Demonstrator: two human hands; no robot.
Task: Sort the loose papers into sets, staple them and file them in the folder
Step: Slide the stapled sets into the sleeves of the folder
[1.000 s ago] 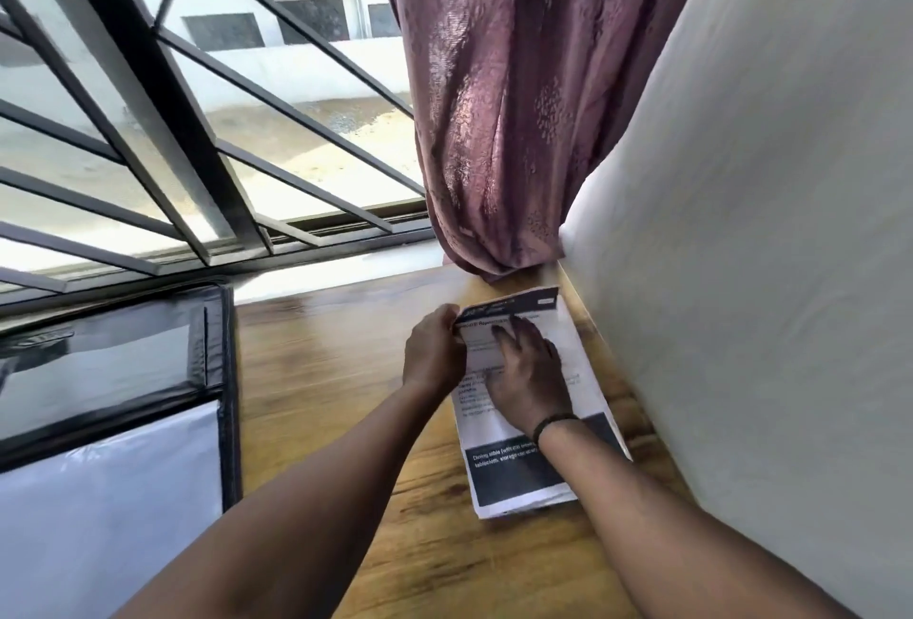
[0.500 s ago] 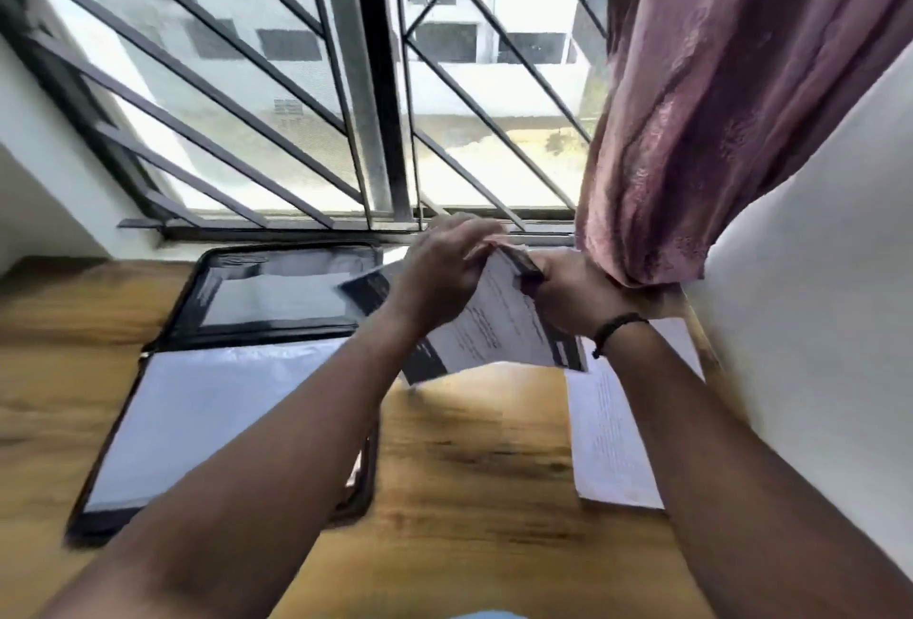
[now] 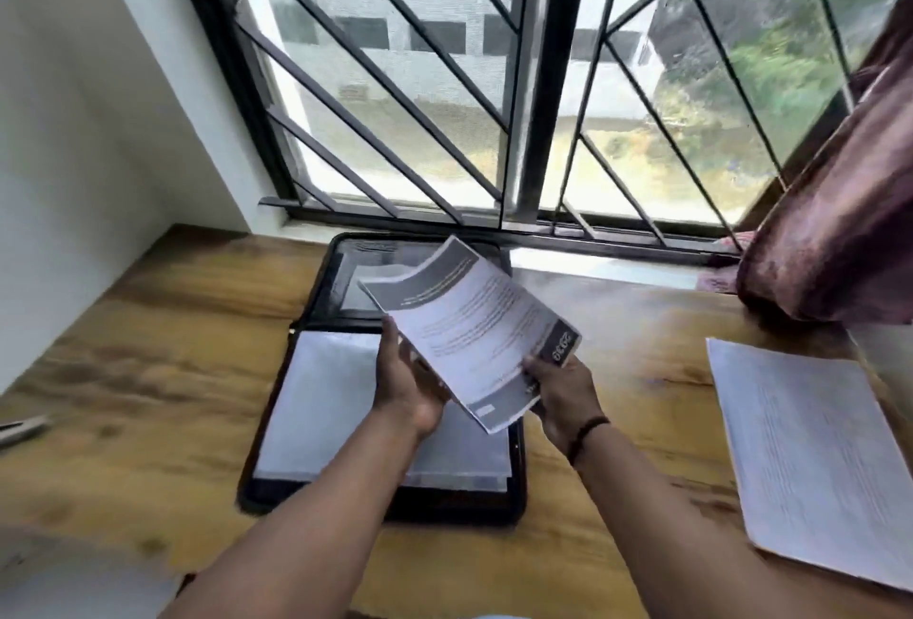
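Papers (image 3: 474, 332), one thin printed set with grey bands at both ends, held tilted in the air above the folder (image 3: 316, 495). Left hand (image 3: 410, 386) supports the set from beneath, fingers curled at its left edge; right hand (image 3: 560, 391) pinches its lower right corner. One black, round-cornered folder lies open on the table (image 3: 148, 371), white sheets in its near half. One further stack of white printed sheets (image 3: 810, 460) lies flat at the right. Table of glossy wood grain; one dark red curtain (image 3: 850, 223) at the barred window.
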